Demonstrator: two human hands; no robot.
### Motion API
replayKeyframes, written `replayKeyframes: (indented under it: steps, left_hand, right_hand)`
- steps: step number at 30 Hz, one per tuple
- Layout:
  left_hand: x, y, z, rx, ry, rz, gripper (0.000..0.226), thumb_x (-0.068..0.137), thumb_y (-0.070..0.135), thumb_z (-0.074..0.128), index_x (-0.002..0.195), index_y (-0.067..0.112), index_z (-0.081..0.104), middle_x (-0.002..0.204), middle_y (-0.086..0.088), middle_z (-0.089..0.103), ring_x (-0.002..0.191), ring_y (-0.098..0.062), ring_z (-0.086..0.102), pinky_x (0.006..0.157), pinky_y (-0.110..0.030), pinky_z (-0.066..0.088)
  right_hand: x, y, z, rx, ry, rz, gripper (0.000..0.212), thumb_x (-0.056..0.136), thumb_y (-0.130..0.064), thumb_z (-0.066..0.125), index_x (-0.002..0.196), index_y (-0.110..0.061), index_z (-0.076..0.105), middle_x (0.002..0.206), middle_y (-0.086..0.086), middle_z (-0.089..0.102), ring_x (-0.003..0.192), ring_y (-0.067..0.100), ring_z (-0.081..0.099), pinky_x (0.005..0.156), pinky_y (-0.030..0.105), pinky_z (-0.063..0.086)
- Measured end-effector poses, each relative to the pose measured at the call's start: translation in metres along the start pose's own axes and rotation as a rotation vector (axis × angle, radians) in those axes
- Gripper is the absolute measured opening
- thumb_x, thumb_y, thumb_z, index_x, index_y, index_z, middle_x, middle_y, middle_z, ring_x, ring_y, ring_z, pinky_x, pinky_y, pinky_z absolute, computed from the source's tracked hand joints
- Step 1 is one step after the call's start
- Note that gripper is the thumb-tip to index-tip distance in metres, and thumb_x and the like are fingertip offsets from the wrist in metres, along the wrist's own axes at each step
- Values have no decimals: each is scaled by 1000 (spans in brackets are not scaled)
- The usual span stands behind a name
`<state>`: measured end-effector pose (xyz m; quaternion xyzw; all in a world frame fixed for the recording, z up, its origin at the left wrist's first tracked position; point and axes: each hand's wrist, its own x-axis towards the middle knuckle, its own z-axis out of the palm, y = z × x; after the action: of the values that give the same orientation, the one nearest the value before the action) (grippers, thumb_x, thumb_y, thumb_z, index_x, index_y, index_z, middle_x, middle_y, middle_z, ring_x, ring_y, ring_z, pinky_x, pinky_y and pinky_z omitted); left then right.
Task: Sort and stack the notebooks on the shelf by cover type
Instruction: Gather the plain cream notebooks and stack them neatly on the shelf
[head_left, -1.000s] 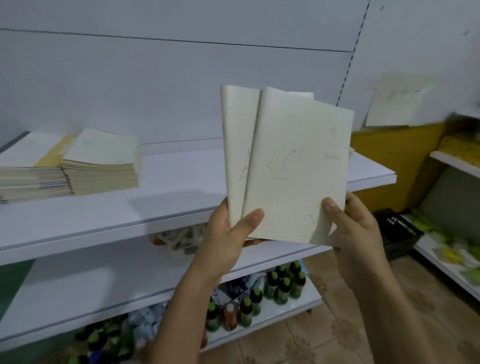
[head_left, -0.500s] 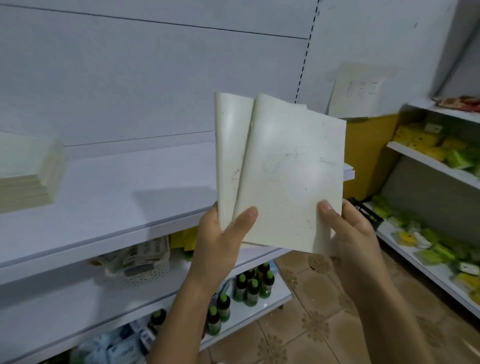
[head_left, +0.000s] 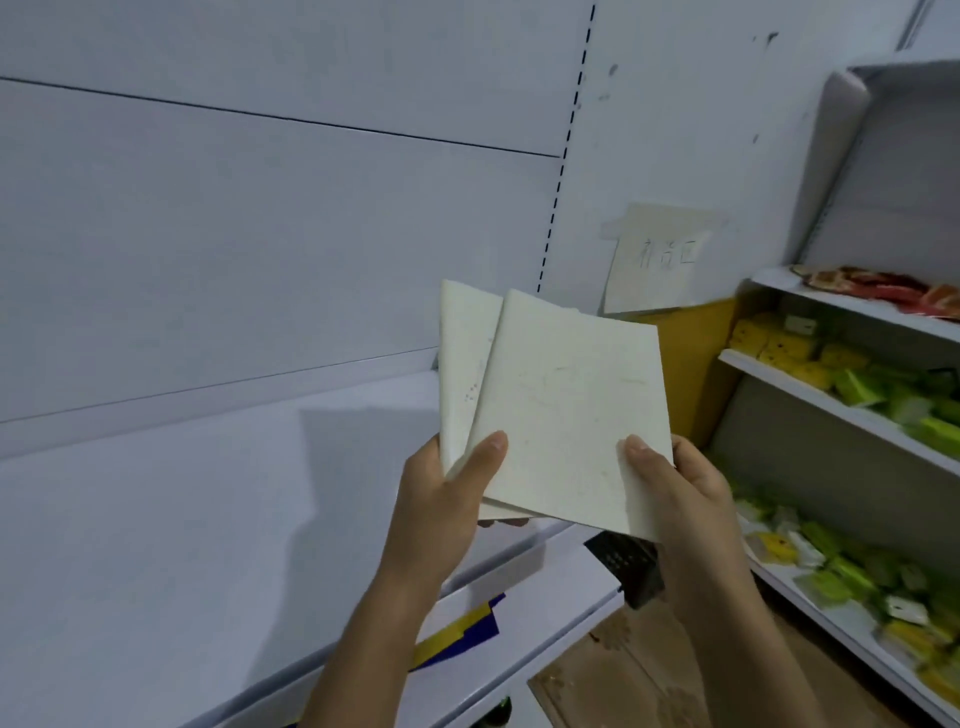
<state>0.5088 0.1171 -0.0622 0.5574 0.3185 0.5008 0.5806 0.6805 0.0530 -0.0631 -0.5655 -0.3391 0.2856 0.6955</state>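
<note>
Two pale cream notebooks are fanned out in front of me above the white shelf (head_left: 208, 519). The front notebook (head_left: 571, 415) overlaps the rear notebook (head_left: 462, 364), which peeks out on the left. My left hand (head_left: 447, 499) grips both at their lower left corner, thumb on the front cover. Holding the lower right corner of the front notebook is my right hand (head_left: 670, 493), thumb on top and fingers behind. The earlier notebook stacks are out of view.
A second shelf unit (head_left: 810, 384) at right holds yellow and green packets. A paper note (head_left: 660, 260) is stuck on the wall. A black crate (head_left: 628, 566) sits low behind my right hand, and a blue-yellow item (head_left: 462, 634) lies on the lower shelf.
My view has swung right: the notebook stacks on the left have left the frame and the right shelf unit shows more. Both hands keep the same hold, with the notebooks tilted further back.
</note>
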Motion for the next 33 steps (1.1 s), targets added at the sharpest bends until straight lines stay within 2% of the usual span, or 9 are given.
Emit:
replayKeyframes:
  steps: [3,8,14,19,22,24,28,30,33]
  left_hand:
    - [20,-11,1,26,8,-38,38,71,46,62,100,22,62,77,4,68,71,-17,69,50,-23,53]
    - [48,-26,-2,166,98,-60,40,71,53,56,100,26,61,69,16,64,60,-5,64,44,-17,47]
    - [90,-45,-5,212,341,-79,7,92,30,56,95,29,61,75,19,69,68,-1,65,45,-15,46]
    - [127,-54,27,246,433,-77,8,91,27,57,94,22,63,67,16,67,57,-2,62,42,-17,43]
    - [147,-58,54,332,454,-70,15,90,30,58,99,20,63,73,9,65,56,-10,61,39,-15,40]
    - [158,-63,69,431,462,-70,19,89,36,58,101,22,62,76,8,65,55,-11,62,39,-16,42]
    - [174,-83,89,807,537,-61,30,86,52,51,104,28,57,86,18,63,74,-6,61,64,-25,52]
    - [184,-93,95,952,585,-73,39,87,55,47,110,25,55,95,10,63,86,-13,60,71,-29,50]
    - [198,-115,97,1092,608,-134,53,89,53,45,129,18,49,127,0,56,119,-21,49,96,-40,45]
  right_hand:
    - [25,19,5,-21,1,51,7,94,-29,57,97,-30,62,83,-18,70,77,6,68,56,18,50]
    - [69,44,20,-49,-38,136,6,94,-33,55,95,-29,59,76,-26,66,85,11,64,58,16,47]
    - [128,60,46,-72,-200,172,7,93,-31,55,99,-31,60,90,-19,68,84,6,64,58,15,46]
    - [187,58,39,-72,-310,152,9,94,-29,56,93,-25,64,85,-16,71,77,4,67,56,16,47]
    - [224,60,25,-72,-328,144,11,93,-27,57,92,-21,66,83,-11,71,76,6,66,59,21,47]
    - [244,63,17,-69,-357,131,11,93,-25,57,91,-21,67,81,-12,71,71,2,66,53,16,46]
    - [278,78,6,-193,-411,57,8,93,-21,57,90,-21,64,81,-10,70,71,-1,64,53,15,45]
    - [292,87,7,-365,-442,-12,9,94,-24,55,95,-16,60,92,-6,67,81,6,62,62,24,49]
    - [308,97,10,-598,-489,-81,21,96,-30,52,110,-14,55,101,-5,59,89,14,55,72,32,47]
